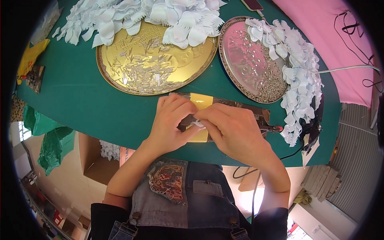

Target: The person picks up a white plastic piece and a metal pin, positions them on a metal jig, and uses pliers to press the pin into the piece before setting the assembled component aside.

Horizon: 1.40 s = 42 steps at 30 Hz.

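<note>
While both hands meet over the flat metal block at the near edge of the green table, the work is a pinch job: left hand and right hand both have fingers curled shut around 1 small white piece, held right between the fingertips, just above the block's yellow tape band.

My read on doing this step well:
- keep the piece low over the block, wrists resting on the table edge
- hold it by the edges only (it looks thin, likely creases easily)
- stay clear of the red-tipped tool lying at the block's right end, cable trailing off the near edge; can't tell if it is hot

Stock around it:
- gold oval tray, far centre, scattered with short silver tubes
- pinkish round tray, far right, with small silver bits heaped at its near rim
- white petal cut-outs piled along the far side, 1 more pile down the right

Packages and labels:
- open brown cardboard box below the table, near left, white pieces inside
- green plastic bags further left
- yellow bag at the far left table edge
- pink cloth far right
- no signs legible
</note>
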Each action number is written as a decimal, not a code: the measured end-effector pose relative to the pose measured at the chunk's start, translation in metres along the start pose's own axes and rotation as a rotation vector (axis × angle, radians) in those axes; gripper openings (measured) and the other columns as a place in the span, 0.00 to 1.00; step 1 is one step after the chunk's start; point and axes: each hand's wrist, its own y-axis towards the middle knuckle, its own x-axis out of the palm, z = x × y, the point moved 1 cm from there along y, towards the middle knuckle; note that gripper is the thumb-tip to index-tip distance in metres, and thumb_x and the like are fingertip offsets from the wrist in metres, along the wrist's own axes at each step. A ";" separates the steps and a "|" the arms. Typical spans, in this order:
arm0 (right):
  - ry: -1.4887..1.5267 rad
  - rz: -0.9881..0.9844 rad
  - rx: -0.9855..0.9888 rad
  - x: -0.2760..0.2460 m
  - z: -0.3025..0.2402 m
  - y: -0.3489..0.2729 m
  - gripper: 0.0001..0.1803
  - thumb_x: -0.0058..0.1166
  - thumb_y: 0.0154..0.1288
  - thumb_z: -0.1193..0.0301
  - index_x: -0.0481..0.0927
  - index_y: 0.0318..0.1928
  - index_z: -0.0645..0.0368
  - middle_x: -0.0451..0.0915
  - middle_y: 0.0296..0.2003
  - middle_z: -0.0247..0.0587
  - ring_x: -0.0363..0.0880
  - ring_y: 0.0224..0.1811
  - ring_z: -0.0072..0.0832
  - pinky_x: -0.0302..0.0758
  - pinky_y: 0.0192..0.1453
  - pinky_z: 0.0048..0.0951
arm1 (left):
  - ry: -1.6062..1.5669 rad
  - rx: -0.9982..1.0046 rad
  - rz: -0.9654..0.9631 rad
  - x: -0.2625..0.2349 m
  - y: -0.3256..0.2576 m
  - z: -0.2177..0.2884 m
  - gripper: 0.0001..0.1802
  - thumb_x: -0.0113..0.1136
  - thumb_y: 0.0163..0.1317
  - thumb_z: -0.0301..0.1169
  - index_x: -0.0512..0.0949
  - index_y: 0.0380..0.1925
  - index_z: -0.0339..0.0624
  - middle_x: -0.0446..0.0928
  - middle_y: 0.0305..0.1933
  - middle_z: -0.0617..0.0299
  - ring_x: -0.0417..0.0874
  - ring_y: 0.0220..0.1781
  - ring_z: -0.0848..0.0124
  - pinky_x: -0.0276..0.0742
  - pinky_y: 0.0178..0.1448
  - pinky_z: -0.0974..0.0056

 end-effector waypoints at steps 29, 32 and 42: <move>-0.241 0.207 -0.247 0.023 0.022 -0.024 0.14 0.63 0.51 0.76 0.85 0.42 0.55 0.78 0.38 0.30 0.76 0.34 0.23 0.64 0.38 0.30 | 0.016 -0.009 -0.055 -0.005 0.003 0.005 0.14 0.71 0.47 0.31 0.76 0.32 0.44 0.77 0.38 0.62 0.75 0.45 0.60 0.65 0.51 0.57; -0.173 0.229 -0.217 0.024 0.021 -0.024 0.14 0.64 0.52 0.77 0.85 0.41 0.54 0.78 0.38 0.30 0.76 0.35 0.25 0.63 0.38 0.31 | -0.079 0.056 -0.102 -0.010 0.011 0.000 0.13 0.70 0.48 0.29 0.77 0.32 0.43 0.77 0.37 0.61 0.75 0.44 0.59 0.66 0.51 0.58; -0.143 0.374 0.033 -0.014 0.030 -0.044 0.16 0.66 0.52 0.79 0.88 0.43 0.52 0.81 0.44 0.34 0.74 0.32 0.28 0.70 0.37 0.30 | -0.231 -0.004 -0.025 0.000 0.006 -0.001 0.11 0.70 0.47 0.24 0.79 0.31 0.42 0.75 0.33 0.61 0.74 0.39 0.59 0.67 0.47 0.58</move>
